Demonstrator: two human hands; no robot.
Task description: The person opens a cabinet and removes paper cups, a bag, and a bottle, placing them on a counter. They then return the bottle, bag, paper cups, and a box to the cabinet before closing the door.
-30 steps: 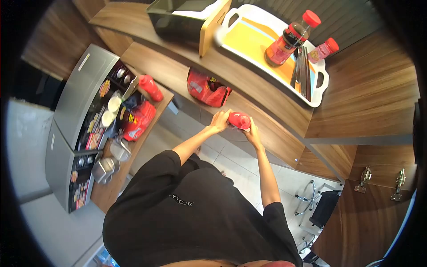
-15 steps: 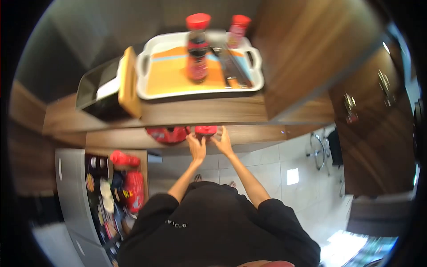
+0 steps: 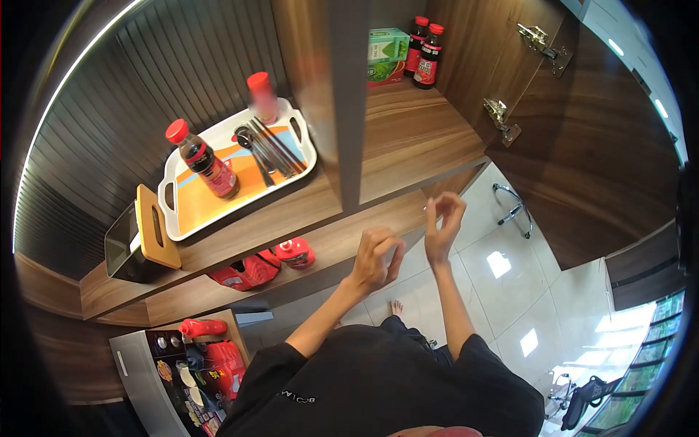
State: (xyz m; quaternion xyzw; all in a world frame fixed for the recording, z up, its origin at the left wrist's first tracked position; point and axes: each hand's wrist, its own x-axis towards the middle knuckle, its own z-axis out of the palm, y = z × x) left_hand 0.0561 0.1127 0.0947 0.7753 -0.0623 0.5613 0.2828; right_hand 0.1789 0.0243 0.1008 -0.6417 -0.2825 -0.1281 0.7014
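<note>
**Two empty hands in front of a shelf with a red bottle**

Nearest the viewer, seen from above, is a person's black shirt (image 3: 378, 386), with both bare forearms reaching forward over a pale tiled floor (image 3: 480, 291). The left hand (image 3: 376, 258) and right hand (image 3: 444, 222) hang in mid-air, apart from each other. On both, the fingers are loosely curled, with a gap before the thumb, and grasp nothing.

Ahead and to the left of the left hand, a red bottle (image 3: 295, 255) is on the lower shelf (image 3: 178, 302), just beside a red bag (image 3: 251, 273). The upper shelf partly hides the bag. Further left, a counter (image 3: 241, 336) carries a second red bottle (image 3: 202, 328) and a second red bag (image 3: 224, 368).

On the upper shelf (image 3: 306, 200) sits a white-rimmed tray (image 3: 189, 207) with an orange base. It holds a dark sauce bottle (image 3: 211, 167), a bundle of cutlery (image 3: 269, 153) and, at the back, a small red-capped jar (image 3: 263, 102), blurred. Left of the tray, a wooden board (image 3: 154, 229) stands against a dark bin (image 3: 124, 251).

Farther off, right of a divider (image 3: 348, 109), two more sauce bottles stand beside a green box (image 3: 386, 47).
</note>
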